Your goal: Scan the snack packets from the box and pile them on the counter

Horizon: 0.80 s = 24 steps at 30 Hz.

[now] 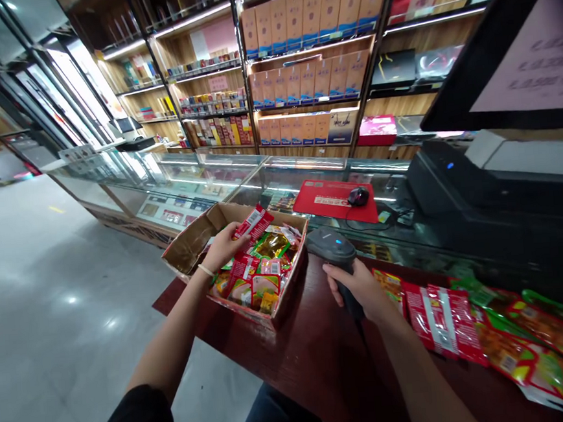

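My left hand (pixel 225 246) pinches a red snack packet (pixel 255 224), its barcode side turned up, above an open cardboard box (pixel 269 320). Inside the box lie several mixed packets, among them a gold and green packet (pixel 270 244) and red ones with pictures on them. In my right hand (pixel 360 287) is a black barcode scanner (pixel 332 247), held upright by its handle just right of the box. A blue light shows on top of its head, which faces away from me. Its cord hangs down toward the dark red tabletop (pixel 312 351).
Several snack packets (pixel 446 318) lie at the right. Behind stands a glass counter (pixel 200 172) with a red mat (pixel 319 198) and a mouse (pixel 358 196). A black machine (pixel 475 196) and a screen (pixel 527 55) rise at the right. Shelves of boxed goods (pixel 310 78) line the wall.
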Motion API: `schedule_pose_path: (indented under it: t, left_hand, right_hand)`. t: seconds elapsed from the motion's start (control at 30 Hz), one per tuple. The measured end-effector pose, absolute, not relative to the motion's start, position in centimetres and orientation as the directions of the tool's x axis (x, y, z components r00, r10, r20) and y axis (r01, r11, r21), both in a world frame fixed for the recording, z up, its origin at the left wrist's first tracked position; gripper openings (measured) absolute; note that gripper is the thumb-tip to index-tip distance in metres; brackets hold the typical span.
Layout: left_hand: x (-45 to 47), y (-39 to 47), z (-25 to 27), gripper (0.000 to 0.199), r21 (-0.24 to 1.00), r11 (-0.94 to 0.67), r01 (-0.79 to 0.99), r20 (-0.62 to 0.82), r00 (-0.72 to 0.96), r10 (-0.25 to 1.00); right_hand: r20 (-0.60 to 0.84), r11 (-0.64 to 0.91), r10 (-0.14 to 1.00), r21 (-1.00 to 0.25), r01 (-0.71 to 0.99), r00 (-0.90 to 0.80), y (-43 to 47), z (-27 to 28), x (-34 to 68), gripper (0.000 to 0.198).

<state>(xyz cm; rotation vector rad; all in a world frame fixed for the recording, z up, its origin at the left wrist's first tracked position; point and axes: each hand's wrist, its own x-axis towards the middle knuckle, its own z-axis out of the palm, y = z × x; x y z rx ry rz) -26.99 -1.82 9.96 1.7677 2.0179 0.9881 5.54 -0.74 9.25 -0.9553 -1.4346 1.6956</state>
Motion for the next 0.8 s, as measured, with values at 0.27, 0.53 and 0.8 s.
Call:
schedule_pose_path:
  t: [0.27,0.53,0.8]
  left_hand:
    - [-18.6,3.3,11.5,0.042,0.825,-0.117,0.553,0.084,0.084,0.993]
    - [-13.1,4.5,10.5,0.032,0.741,-0.182,0.646,0.031,0.238,0.971]
    - [-13.1,4.7,10.0,0.022,0.636,-0.257,0.727,0.062,0.284,0.957]
  right_hand:
    - [-0.082,-0.125,0.955,-0.983,-0.136,-0.286,-0.9,9.4,9.3,0.038]
    - [-0.097,-0.124,0.967,-0.987,-0.102,-0.235,-2.0,9.3,13.3,0.04]
    - [-0.114,-0.125,0.959,-0.992,-0.027,-0.257,-2.4,8.6,13.5,0.042]
